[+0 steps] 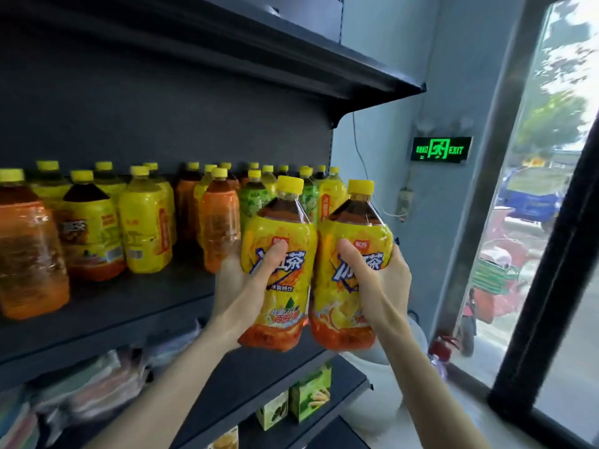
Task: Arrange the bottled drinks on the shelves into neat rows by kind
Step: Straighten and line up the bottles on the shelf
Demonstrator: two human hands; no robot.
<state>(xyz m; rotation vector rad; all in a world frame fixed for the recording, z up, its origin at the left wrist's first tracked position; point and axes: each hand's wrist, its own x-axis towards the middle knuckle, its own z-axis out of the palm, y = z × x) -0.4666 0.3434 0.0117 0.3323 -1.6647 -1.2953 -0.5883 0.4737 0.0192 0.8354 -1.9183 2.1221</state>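
Yellow-labelled tea bottles side by side | left hand grips left bottle | right hand grips right bottle

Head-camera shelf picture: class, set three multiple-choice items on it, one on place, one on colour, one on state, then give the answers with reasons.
1. Where is the exit sign?
A. on the wall right of the shelf
B. on the shelf
C. on the floor

2. What colour are the held bottles' caps?
A. green
B. yellow
C. white

3. What are the hands doing?
A. resting empty
B. sharing one bottle
C. each gripping one bottle

Answers: 1 A, it glows green beside the window. 2 B, both caps are yellow. 3 C, the left hand holds the left bottle, the right hand the right bottle.
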